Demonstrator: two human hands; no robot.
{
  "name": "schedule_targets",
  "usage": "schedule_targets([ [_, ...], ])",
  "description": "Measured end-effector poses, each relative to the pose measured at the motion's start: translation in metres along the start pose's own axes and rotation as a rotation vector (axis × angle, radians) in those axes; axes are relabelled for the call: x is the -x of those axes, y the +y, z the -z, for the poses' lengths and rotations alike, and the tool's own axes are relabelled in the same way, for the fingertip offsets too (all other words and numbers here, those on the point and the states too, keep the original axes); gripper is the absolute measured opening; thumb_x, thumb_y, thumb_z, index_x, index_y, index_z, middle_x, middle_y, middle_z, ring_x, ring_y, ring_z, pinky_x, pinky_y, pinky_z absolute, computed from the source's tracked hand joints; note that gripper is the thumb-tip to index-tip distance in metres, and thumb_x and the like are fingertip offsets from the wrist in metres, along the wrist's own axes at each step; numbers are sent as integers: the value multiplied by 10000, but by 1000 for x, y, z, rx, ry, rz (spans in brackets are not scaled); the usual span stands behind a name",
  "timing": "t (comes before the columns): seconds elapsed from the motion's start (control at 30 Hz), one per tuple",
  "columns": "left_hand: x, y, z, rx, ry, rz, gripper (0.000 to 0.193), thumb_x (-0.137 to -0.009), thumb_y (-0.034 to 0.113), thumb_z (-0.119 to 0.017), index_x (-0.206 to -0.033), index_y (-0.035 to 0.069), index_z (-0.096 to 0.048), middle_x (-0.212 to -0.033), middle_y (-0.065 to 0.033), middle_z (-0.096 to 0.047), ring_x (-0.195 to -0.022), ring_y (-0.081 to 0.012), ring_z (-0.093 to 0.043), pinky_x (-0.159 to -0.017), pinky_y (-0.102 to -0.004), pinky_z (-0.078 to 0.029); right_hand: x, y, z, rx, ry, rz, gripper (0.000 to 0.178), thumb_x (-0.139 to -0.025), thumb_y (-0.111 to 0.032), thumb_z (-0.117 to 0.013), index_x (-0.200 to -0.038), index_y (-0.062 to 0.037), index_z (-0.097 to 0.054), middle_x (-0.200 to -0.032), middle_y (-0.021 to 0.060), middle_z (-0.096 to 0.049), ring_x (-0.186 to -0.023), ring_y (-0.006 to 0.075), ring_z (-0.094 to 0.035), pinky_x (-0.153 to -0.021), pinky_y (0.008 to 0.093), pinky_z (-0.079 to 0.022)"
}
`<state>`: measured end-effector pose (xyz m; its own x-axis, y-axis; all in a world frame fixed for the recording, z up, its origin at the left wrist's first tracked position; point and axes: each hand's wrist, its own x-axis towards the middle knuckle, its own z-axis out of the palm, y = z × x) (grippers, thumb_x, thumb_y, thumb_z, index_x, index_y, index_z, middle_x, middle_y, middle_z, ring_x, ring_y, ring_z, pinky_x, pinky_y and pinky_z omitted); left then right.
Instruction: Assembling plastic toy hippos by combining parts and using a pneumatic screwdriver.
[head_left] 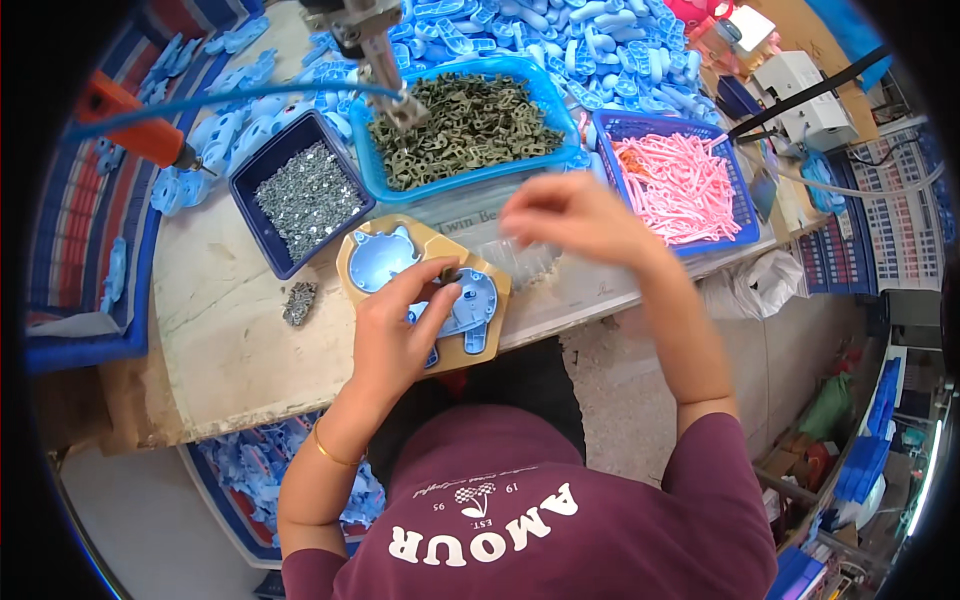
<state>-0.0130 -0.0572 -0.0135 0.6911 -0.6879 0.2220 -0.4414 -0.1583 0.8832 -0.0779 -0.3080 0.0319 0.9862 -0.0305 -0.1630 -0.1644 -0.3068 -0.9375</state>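
The table (215, 345) carried a bright blue tub (562, 100) of dark green parts, a basket (742, 195) of pink pieces, a navy tray (262, 232) of screws, and a tan block (432, 243). Right of the block, the right hand (575, 215) blurred in midair, fingers bent; whether it held anything could not be told. The left hand (395, 325) pinched, thumb against forefinger, over the blue shell (480, 300) in the block, gripping a small dark part (450, 272).

White lettering (521, 529) marks the maroon shirt (640, 520), dark letters (462, 222) the table (230, 370).
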Motion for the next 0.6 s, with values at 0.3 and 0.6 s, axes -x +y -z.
schedule_targets([
  [0.3, 2, 9, 7, 403, -91, 247, 204, -997, 10, -585, -1198, -20, -574, -1143, -113, -695, -1031, -169, -682, -919, -313, -554, 12, 120, 139, 1197, 701, -197, 161, -869, -161, -685, -1008, -96, -736, -957, 114, -698, -879, 310, -683, -771, 413, -544],
  [0.6, 5, -12, 18, 556, -57, 361, 201, -1063, 117, -505, -1213, -11, -544, -1192, -168, -691, -1053, -220, -705, -945, -314, -548, 15, 143, 166, 467, 752, -10, 142, -925, -151, -667, -996, -32, -633, -915, 84, -689, -826, 197, -676, -724, 333, -528],
])
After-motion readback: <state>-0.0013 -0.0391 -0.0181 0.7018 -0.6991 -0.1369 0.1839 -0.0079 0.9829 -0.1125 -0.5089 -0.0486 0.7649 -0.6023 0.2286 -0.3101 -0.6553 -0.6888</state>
